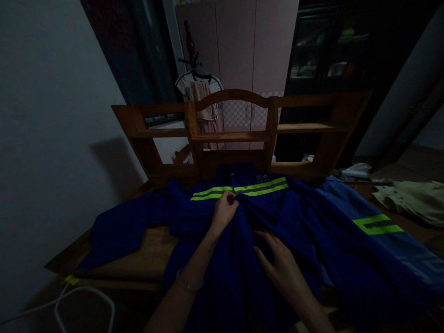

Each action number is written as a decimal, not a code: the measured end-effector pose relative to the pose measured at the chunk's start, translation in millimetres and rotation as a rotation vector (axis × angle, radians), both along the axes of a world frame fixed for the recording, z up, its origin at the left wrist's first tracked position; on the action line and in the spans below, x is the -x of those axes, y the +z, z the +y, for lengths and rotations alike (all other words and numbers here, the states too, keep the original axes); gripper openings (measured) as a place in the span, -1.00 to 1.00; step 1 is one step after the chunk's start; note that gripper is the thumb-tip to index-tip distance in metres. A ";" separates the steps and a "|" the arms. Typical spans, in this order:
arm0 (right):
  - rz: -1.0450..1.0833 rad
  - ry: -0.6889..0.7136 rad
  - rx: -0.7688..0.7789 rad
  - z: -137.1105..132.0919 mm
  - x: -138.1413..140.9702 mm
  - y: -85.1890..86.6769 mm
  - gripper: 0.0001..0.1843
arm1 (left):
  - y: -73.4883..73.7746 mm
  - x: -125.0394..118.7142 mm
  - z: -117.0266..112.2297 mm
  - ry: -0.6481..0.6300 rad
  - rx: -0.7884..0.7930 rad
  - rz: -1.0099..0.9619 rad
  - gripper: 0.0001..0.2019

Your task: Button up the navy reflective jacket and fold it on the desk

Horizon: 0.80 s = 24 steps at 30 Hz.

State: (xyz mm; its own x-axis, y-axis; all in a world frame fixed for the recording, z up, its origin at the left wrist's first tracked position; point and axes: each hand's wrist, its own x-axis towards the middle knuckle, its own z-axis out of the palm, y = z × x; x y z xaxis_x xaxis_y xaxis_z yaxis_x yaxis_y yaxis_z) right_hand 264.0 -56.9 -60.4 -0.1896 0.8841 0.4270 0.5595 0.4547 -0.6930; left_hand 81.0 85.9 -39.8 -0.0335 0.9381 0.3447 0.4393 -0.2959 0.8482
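A dark blue work jacket (277,217) with yellow-green reflective stripes lies spread out, front up, its collar toward the wooden shelf. My left hand (225,207) is closed in a pinch on the jacket's front edge, just below the chest stripe. Lower down and to the right, my right hand (275,256) rests on the jacket front with its fingers apart. A bracelet circles my left wrist. The jacket's sleeves stretch out to both sides. The dim light hides the fine detail of the front closure.
Behind the jacket stands a wooden shelf (232,136) on the desk (152,252). A lighter blue garment (360,203) with a reflective patch lies at the right, near pale cloth (416,199). A white cable (86,289) loops at lower left. Clothes hang on a rack (190,41) behind.
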 end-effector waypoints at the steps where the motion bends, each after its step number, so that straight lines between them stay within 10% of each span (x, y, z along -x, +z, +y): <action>1: -0.048 -0.017 -0.025 2.4 0.9 -3.0 -0.67 | -1.0 0.6 8.2 -0.005 0.001 0.030 -0.87; 5: -0.222 -0.058 0.018 18.5 -5.7 -18.9 -0.51 | -6.1 1.3 9.3 -0.072 0.014 0.128 -0.80; 10: -0.273 0.135 0.071 44.6 -41.2 -19.8 -0.13 | -10.7 11.7 -41.6 -0.048 -0.104 0.318 -0.65; 16: -0.374 0.178 0.074 66.6 -84.8 -2.9 0.10 | -32.9 75.4 -85.8 0.155 -0.109 0.601 -0.61; 24: -0.550 0.155 0.045 76.1 -100.6 6.9 0.19 | -39.1 143.7 -62.3 0.150 0.010 0.855 -0.71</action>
State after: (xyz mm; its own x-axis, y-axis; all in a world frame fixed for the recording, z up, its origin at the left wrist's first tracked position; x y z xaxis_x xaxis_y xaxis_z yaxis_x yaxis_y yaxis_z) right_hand 364.6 19.3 -53.5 -0.5023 0.8432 0.1916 0.7725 0.5371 -0.3388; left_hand -62.7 23.6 -78.9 0.1092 0.9476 0.3002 0.9610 -0.1778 0.2118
